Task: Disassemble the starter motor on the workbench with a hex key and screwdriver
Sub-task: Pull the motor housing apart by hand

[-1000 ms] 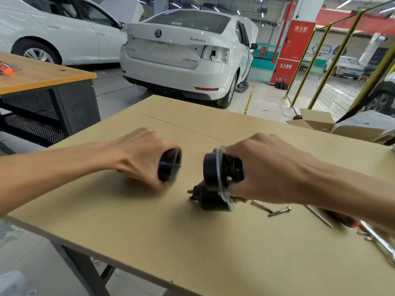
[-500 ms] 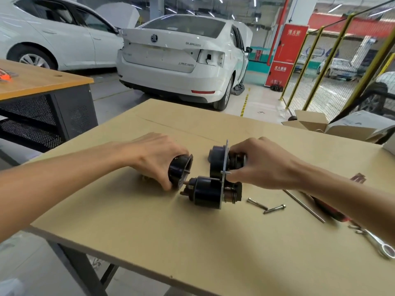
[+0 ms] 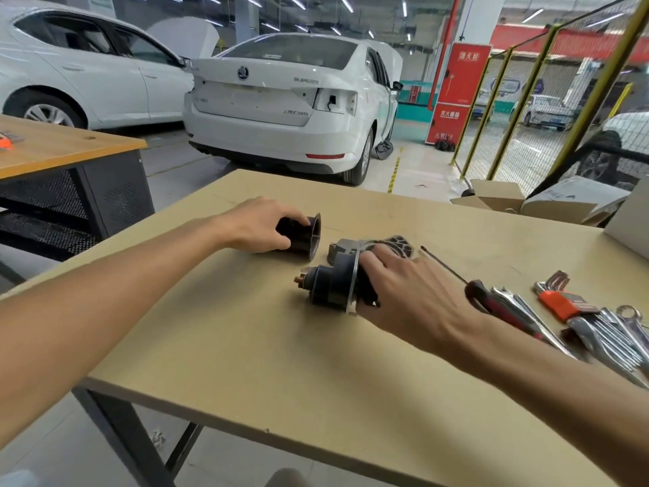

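Your left hand [image 3: 258,224] grips the housing [image 3: 303,237] beside the motor [image 3: 333,284] on the table [image 3: 281,363], right hand [image 3: 411,293] fingers curled on the motor; loosened, either part likely rolls.

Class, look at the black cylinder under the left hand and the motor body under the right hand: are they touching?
Apart. The head view shows bare benchtop between the black cylinder and the motor body.
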### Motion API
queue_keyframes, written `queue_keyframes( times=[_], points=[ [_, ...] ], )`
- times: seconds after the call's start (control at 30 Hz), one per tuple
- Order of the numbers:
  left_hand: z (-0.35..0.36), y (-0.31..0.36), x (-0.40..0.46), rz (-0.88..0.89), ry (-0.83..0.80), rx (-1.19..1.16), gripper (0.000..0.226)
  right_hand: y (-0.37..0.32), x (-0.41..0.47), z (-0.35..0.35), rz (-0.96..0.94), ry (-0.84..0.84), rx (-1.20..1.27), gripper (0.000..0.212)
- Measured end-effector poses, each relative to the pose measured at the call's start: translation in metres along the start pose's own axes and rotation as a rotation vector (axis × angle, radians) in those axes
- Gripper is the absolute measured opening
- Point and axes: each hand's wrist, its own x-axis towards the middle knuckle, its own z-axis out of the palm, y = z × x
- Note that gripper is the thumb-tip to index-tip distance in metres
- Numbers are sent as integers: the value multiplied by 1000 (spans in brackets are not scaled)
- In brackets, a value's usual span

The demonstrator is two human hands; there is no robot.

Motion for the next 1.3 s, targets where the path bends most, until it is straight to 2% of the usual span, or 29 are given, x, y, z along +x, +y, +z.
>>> queue_keyframes(
  times=[0.1,0.3,0.4,0.47,0.57,0.63,0.73,0.8,0.87,0.93,1.03,1.13,1.2,1.3],
  points=[
    [9,0,4,-32,50,-11,42,-12,-8,-1,-13,-35,-13,32],
    [13,4,3,-29,109,-22,31,-19,-17,-3,18,-211,173,62],
    [13,10,0,-26,120,4,30,-17,-21,-3,60,-193,262,73],
    [17,17,-5,24,190,46,27,-13,-23,-2,99,-157,338,73],
    [26,34,-12,132,268,-63,17,-1,-27,2,166,-167,435,72],
    [31,48,-12,125,139,-158,23,8,-27,3,235,-233,551,78],
    [38,67,1,21,-141,-197,53,16,-29,5,360,-265,747,81],
    [41,75,10,-25,-216,-175,59,19,-34,11,419,-247,834,72],
    [44,77,15,3,-209,-81,56,18,-38,19,444,-216,883,68],
    [49,76,13,75,-99,-58,59,17,-40,25,440,-196,928,66],
    [60,70,6,168,73,-243,65,18,-37,25,435,-199,1039,66],
    [68,66,0,235,261,-461,64,22,-29,25,534,-312,1253,52],
    [72,67,-2,299,427,-517,61,22,-23,25,519,-381,1317,41],
    [75,72,-2,313,619,-611,53,20,-17,26,510,-242,1360,39]
  ],
)
